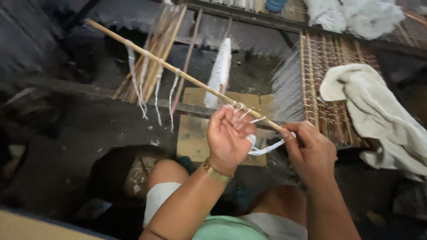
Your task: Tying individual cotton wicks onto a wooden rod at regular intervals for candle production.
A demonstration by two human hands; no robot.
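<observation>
Bamboo stick [178, 73] slants from ten o'clock down to centre, white strips [142, 89] knotted along it. Left hand [229, 138] curls around its lower end; right hand [311, 151], at four o'clock, pinches the white string [267, 149] and stick tip.

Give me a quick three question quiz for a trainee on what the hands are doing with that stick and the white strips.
1. True or false: both hands are at the near end of the long bamboo stick.
2. Which wrist wears the gold bracelet? A left, B right.
3. Fill in: white strips hang from the stick at several ____.

Key
1. True: left hand and right hand meet there, working a white strip.
2. A.
3. Knots. The beige cloth lies on the slatted mat.
</observation>
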